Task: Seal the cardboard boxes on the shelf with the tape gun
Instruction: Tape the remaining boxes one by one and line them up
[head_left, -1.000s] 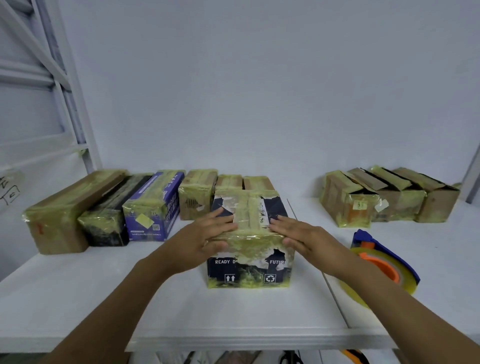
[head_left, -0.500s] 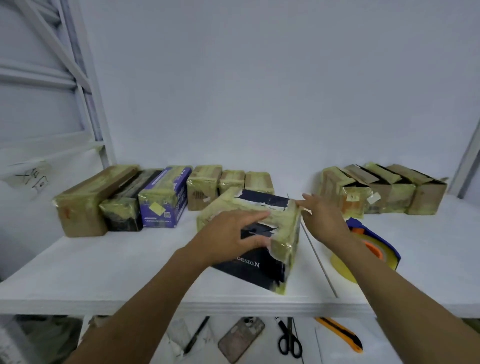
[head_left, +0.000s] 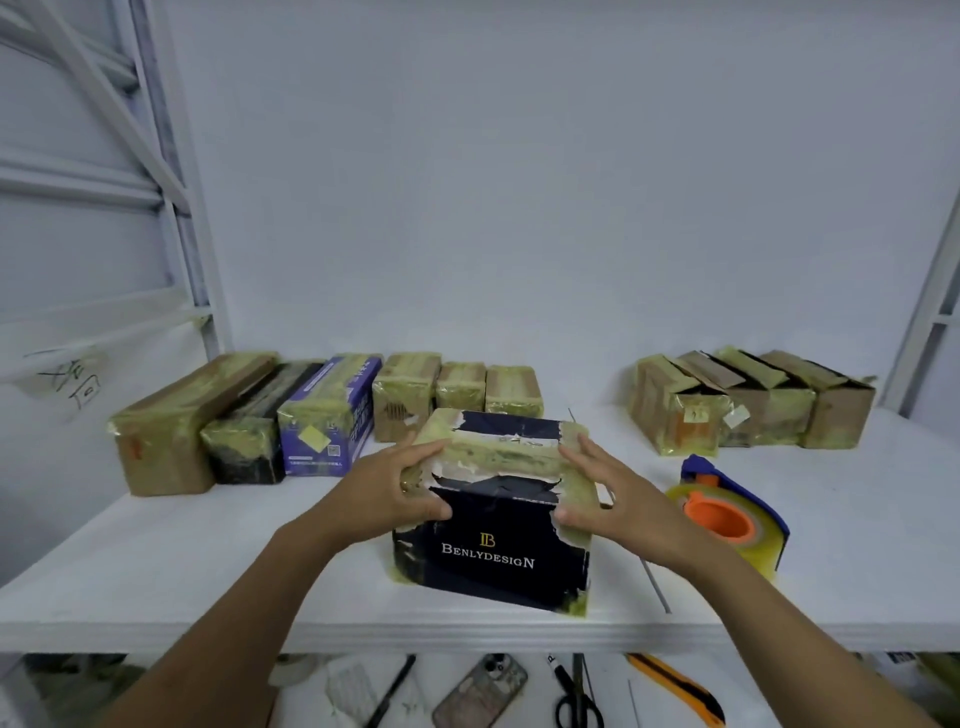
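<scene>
A dark navy box (head_left: 493, 551) printed "BENLYDESIGN", wrapped in yellowish tape, stands near the front edge of the white shelf (head_left: 156, 571). My left hand (head_left: 384, 488) grips its upper left corner and my right hand (head_left: 608, 493) grips its upper right corner. The tape gun (head_left: 727, 514), blue with an orange core and a yellow tape roll, lies on the shelf just right of my right hand, untouched.
A row of taped boxes (head_left: 322, 415) lines the back left. Several brown boxes (head_left: 748, 400) with raised flaps stand at the back right. Below the shelf lie a phone (head_left: 480, 691), scissors (head_left: 576, 696) and a yellow utility knife (head_left: 675, 686).
Both hands have turned the navy box, so its "BENLYDESIGN" side now faces me. The right hand came back from the far corner to the near right corner.
</scene>
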